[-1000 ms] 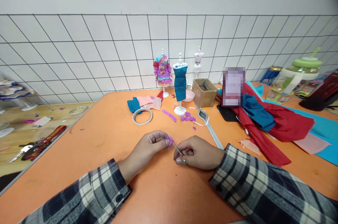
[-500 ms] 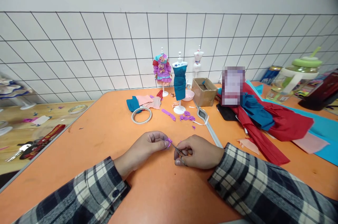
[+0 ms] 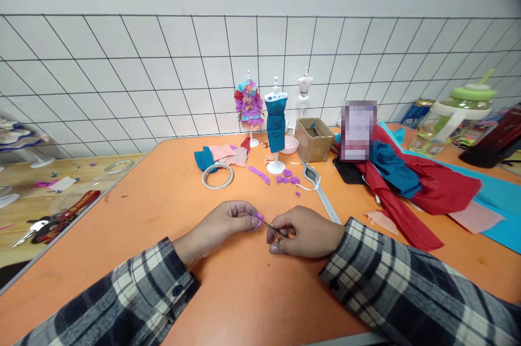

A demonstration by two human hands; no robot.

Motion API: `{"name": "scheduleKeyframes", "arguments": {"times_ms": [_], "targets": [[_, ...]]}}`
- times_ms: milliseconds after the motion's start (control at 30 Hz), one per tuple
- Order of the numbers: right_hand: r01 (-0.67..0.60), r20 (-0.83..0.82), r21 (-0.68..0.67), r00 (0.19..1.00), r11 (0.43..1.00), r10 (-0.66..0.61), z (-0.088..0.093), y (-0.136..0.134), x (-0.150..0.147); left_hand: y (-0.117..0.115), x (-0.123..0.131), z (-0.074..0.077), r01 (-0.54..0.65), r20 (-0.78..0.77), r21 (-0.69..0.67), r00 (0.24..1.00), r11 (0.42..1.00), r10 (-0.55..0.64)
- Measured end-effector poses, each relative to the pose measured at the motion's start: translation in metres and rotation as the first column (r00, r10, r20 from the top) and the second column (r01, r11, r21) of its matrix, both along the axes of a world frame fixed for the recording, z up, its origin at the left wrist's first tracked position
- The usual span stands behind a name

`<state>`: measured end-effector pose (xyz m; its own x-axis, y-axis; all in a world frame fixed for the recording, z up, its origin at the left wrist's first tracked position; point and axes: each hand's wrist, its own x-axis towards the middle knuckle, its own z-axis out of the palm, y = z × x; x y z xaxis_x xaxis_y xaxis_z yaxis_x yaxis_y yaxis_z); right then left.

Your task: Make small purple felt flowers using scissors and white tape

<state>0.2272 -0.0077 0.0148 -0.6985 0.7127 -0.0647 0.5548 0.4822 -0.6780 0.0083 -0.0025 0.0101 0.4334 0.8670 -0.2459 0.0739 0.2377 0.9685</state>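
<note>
Between the thumb and fingers of my left hand [image 3: 234, 218] is a small crumpled purple piece [image 3: 259, 219], which looks like crepe paper or thin fabric. My right hand [image 3: 303, 231] is closed around a small pair of scissors [image 3: 277, 231], whose tips point left and meet the purple piece. Part of the handles is hidden by my fingers. Beyond my hands lie a purple strip [image 3: 259, 175] and several purple scraps [image 3: 287, 178]. Just behind them stands a small mannequin in a teal dress [image 3: 276, 126].
Farther back are a mannequin in a purple outfit [image 3: 249, 104], a bare white mannequin [image 3: 304, 88], a pink bowl [image 3: 290, 145] and a cardboard box [image 3: 315, 141]. A tape roll [image 3: 217, 177] lies left. To the right are a phone [image 3: 358, 131], red material [image 3: 443, 186] and a green-lidded bottle [image 3: 451, 118].
My head view has tilted and shifted slightly. The scissors' blades look a little more apart at the purple piece; both hands stay in nearly the same place.
</note>
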Motion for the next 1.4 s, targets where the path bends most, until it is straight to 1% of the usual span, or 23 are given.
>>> {"name": "scheduleKeyframes", "arguments": {"times_ms": [133,300,500,667,867,1033,1200,1400], "targets": [[0.000,0.003,-0.008,1.000,1.000,0.000,0.0001,-0.0006,-0.0007,-0.0011,0.0009,0.0004,-0.011,0.017,-0.006,1.000,1.000,0.011],[-0.011,0.004,-0.012,1.000,1.000,0.011,-0.0013,0.0006,-0.0002,0.0009,-0.0007,-0.0006,0.020,0.022,-0.004,1.000,1.000,-0.020],[-0.030,0.014,-0.032,0.999,0.999,0.031,0.0011,-0.0005,0.0004,0.0016,-0.0018,0.0018,0.061,-0.011,-0.004,0.998,0.998,-0.061],[-0.037,0.009,-0.043,0.999,0.998,0.038,0.0013,0.0000,0.0010,0.0015,-0.0022,0.0024,0.063,-0.034,0.021,0.997,0.998,-0.062],[-0.044,0.022,-0.038,0.999,0.998,0.045,-0.0001,0.0003,0.0012,0.0018,-0.0028,0.0023,0.095,-0.014,0.006,0.995,0.995,-0.095],[-0.052,0.014,-0.069,0.998,0.996,0.053,0.0007,0.0011,0.0018,0.0008,-0.0019,0.0046,0.083,-0.025,-0.001,0.996,0.997,-0.083],[-0.058,0.029,-0.051,0.998,0.997,0.060,0.0013,0.0003,0.0013,0.0011,-0.0027,0.0057,0.123,-0.038,-0.002,0.992,0.992,-0.123],[-0.085,0.015,-0.060,0.996,0.995,0.086,-0.0008,0.0003,0.0016,0.0018,-0.0037,0.0057,0.140,-0.036,-0.022,0.989,0.990,-0.141]]}}
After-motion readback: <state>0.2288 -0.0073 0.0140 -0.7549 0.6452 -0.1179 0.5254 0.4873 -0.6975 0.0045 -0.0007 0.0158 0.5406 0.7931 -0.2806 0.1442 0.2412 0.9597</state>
